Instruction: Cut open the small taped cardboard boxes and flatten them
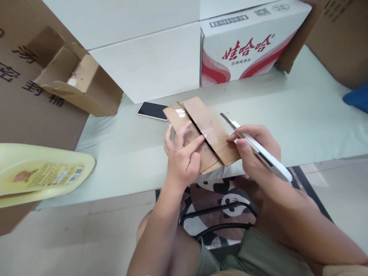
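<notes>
At the far left, a yellow jug (pixel 48 172) lies at the near side of the worktop (pixel 129 153), and an open carton (pixel 100 86) stands behind it. Next comes a dark-screened phone (pixel 153 110), lying just beyond the far left corner of the cardboard box (pixel 220 143). The left hand (pixel 184 161) grasps nothing; its fingers are spread over the box's left flap, the index fingertip at the slit (pixel 211 147) between the flaps. The box sits on the worktop ahead of the person, between the hands, with its long axis and slit running from far left to near right. The left hand is nearer the slit. On the right, the right hand (pixel 254 166) holds a white utility knife (pixel 267 157), blade bared, a fingertip seemingly touching the box's right edge. The knife slants roughly along the slit, though more sideways, its blade just beside that edge; its height above the worktop is unclear.
</notes>
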A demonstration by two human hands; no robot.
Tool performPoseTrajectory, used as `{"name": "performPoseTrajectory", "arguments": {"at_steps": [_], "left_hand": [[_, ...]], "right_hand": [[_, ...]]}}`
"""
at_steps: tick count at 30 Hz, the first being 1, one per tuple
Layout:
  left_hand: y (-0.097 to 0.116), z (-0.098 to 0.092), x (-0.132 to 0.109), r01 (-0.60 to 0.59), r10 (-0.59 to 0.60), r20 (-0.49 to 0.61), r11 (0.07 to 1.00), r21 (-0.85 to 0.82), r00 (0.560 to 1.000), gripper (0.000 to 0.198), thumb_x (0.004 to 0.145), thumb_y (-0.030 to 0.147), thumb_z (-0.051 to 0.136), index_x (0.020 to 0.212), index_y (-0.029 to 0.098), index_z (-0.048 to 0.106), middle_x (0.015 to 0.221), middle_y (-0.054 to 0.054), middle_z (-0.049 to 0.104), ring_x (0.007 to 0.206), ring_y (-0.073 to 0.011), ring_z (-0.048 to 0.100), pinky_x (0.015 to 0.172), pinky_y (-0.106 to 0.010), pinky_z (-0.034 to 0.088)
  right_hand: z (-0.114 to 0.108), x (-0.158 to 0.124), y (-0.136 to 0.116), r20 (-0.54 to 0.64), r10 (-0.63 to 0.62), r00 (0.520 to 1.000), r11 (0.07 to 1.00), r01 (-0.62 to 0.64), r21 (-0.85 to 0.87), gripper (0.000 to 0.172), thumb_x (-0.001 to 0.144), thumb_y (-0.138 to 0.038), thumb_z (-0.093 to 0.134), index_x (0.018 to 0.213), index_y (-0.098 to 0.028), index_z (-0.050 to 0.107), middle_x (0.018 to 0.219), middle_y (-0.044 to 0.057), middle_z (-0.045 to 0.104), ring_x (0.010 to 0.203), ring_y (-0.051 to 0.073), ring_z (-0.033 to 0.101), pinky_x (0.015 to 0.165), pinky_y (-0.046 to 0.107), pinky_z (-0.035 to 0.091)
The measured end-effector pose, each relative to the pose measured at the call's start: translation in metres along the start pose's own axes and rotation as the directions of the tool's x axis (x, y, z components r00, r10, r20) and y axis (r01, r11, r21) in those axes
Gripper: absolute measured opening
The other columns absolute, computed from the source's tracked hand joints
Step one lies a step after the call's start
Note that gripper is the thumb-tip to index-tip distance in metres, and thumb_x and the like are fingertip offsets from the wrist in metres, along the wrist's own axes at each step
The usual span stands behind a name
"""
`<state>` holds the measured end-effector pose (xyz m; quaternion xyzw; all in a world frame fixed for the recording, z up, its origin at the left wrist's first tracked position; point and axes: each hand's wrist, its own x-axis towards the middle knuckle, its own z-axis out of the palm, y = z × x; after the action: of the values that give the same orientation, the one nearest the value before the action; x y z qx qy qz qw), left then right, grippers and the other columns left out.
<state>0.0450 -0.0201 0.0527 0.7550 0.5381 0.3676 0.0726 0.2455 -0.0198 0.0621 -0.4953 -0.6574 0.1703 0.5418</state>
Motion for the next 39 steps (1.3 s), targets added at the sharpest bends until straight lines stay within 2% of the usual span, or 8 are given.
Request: {"name": "performPoseTrajectory", "arguments": {"at_steps": [5,10,12,14,17,23,33,39], "left_hand": [[0.000,-0.003,0.001,-0.096,0.096,0.042,0.995,-0.019,0.994,0.040,0.082,0.016,0.046,0.101,0.029,0.079,0.151,-0.002,0.052,0.149,-0.0355,0.024,0.123,-0.065,0.024],[-0.007,-0.009,0.005,-0.225,0.227,0.086,0.974,-0.031,0.970,0.037,0.083,0.015,0.044,0.093,0.028,0.078,0.144,-0.004,0.057,0.145,-0.0297,0.037,0.125,-0.063,0.024],[-0.015,-0.014,0.007,-0.222,0.225,0.090,0.974,-0.043,0.970,0.037,0.083,0.014,0.043,0.092,0.027,0.077,0.141,-0.005,0.059,0.141,-0.0281,0.043,0.125,-0.063,0.025],[-0.026,-0.019,0.007,-0.207,0.212,0.086,0.976,-0.062,0.974,0.037,0.083,0.014,0.044,0.092,0.027,0.077,0.141,-0.006,0.060,0.141,-0.0280,0.044,0.124,-0.062,0.028],[-0.044,-0.025,0.003,-0.164,0.170,0.084,0.983,-0.078,0.982,0.036,0.088,0.017,0.043,0.093,0.027,0.077,0.145,-0.005,0.058,0.146,-0.0283,0.040,0.123,-0.061,0.029],[-0.069,-0.018,-0.006,-0.175,0.171,-0.038,0.977,-0.120,0.985,0.036,0.098,0.027,0.040,0.103,0.026,0.075,0.153,-0.006,0.053,0.151,-0.0271,0.033,0.125,-0.060,0.026],[-0.091,-0.009,-0.006,0.135,-0.163,-0.081,0.953,-0.272,0.983,0.031,0.091,0.033,0.052,0.111,0.027,0.076,0.156,-0.005,0.047,0.151,-0.0280,0.036,0.127,-0.051,0.026],[-0.081,-0.004,-0.006,0.306,-0.449,-0.062,0.697,-0.649,0.892,0.036,0.075,0.059,0.071,0.086,0.024,0.073,0.148,-0.006,0.051,0.148,-0.0325,0.038,0.123,-0.045,0.033]], "right_hand": [[0.002,-0.001,0.001,0.010,-0.001,1.000,1.000,0.001,-0.001,0.017,0.095,-0.039,0.063,0.106,-0.026,0.064,0.083,0.002,0.072,0.067,0.016,0.066,0.060,0.030,0.052],[0.008,0.005,0.039,-0.215,0.001,0.977,0.991,-0.030,-0.130,0.016,0.097,-0.039,0.056,0.103,-0.024,0.060,0.070,0.000,0.061,0.059,0.018,0.057,0.058,0.032,0.045],[0.007,0.007,0.058,-0.117,-0.019,0.993,0.955,-0.017,-0.297,0.014,0.095,-0.033,0.056,0.101,-0.022,0.062,0.072,0.002,0.062,0.062,0.019,0.056,0.060,0.033,0.043],[0.007,0.005,0.072,0.120,-0.025,0.992,0.893,0.076,-0.444,0.014,0.091,-0.027,0.057,0.101,-0.021,0.065,0.082,0.006,0.066,0.072,0.022,0.059,0.065,0.035,0.042],[0.009,-0.003,0.079,0.422,0.053,0.905,0.810,0.208,-0.548,0.028,0.088,-0.014,0.053,0.110,-0.020,0.068,0.091,0.010,0.068,0.083,0.026,0.059,0.071,0.036,0.039],[0.017,-0.012,0.066,0.557,0.185,0.810,0.894,0.097,-0.437,0.055,0.082,-0.010,0.050,0.135,-0.022,0.062,0.095,0.008,0.061,0.081,0.023,0.056,0.071,0.032,0.041],[0.026,-0.011,0.090,0.487,0.185,0.854,0.869,0.090,-0.487,0.055,0.077,-0.003,0.044,0.122,-0.021,0.071,0.081,0.009,0.054,0.078,0.026,0.052,0.071,0.038,0.043],[0.034,-0.013,0.076,0.482,0.059,0.874,0.985,0.028,-0.171,0.045,0.080,-0.018,0.051,0.124,-0.019,0.060,0.107,0.013,0.063,0.102,0.032,0.059,0.091,0.050,0.049]]}}
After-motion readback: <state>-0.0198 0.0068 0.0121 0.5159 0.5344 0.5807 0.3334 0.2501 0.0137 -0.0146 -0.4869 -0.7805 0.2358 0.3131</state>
